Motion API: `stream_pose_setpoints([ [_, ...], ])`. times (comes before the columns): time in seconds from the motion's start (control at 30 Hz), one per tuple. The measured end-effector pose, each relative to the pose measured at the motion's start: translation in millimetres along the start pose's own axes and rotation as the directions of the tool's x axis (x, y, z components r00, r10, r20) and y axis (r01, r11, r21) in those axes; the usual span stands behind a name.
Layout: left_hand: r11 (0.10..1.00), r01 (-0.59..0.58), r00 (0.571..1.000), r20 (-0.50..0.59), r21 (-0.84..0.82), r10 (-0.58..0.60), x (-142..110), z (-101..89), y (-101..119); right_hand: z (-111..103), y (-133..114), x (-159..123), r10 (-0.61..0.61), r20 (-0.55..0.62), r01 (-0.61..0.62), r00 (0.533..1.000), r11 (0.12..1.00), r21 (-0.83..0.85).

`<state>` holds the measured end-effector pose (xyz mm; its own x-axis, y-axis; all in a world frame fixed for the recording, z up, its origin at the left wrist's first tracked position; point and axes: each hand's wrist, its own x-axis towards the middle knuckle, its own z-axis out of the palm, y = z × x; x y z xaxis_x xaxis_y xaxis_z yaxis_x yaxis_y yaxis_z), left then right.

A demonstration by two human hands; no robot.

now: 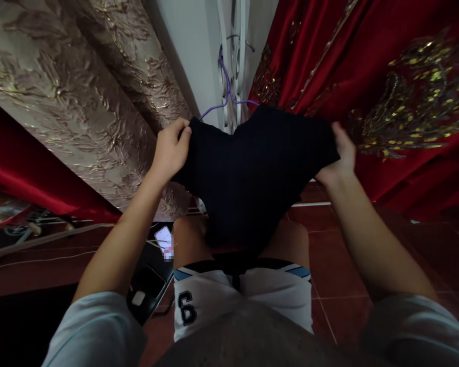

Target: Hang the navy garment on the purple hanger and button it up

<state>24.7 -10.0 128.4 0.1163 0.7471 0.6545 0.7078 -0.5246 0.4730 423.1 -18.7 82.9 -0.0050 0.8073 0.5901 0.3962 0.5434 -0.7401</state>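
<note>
A dark navy shirt [248,168] hangs in front of me on a purple wire hanger [228,94], its lower part drooping between my knees. My left hand [173,148] is closed on the shirt's left shoulder edge, the thumb pressed on top of the cloth. On the other side, my right hand [342,155] holds the right sleeve edge, and the cloth covers most of its fingers. The fabric is spread wide between both hands. The hanger's hook reaches up to a white metal frame [229,35].
Cream patterned curtains [110,102] hang at left and red sequined fabric [390,107] at right. A lit phone [163,242] and a white charger-like block [138,298] lie on a dark surface by my left leg. Red tiles [348,255] cover the floor.
</note>
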Motion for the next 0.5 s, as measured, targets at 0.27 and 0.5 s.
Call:
stream_pose_setpoints([
  [0.27, 0.995, 0.002, 0.996, -0.088, -0.095, -0.011, 17.4, 10.3, -0.7, 2.3, -89.0, 10.0, 0.121, 0.101, -0.157, 0.987, 0.793, 0.588],
  [0.5, 0.971, -0.033, 0.999, 0.022, -0.237, 0.040, -3.5, 3.4, -2.8, 33.9, -87.6, -28.9, 0.011, 0.821, -0.491, 0.571, 0.806, 0.331],
])
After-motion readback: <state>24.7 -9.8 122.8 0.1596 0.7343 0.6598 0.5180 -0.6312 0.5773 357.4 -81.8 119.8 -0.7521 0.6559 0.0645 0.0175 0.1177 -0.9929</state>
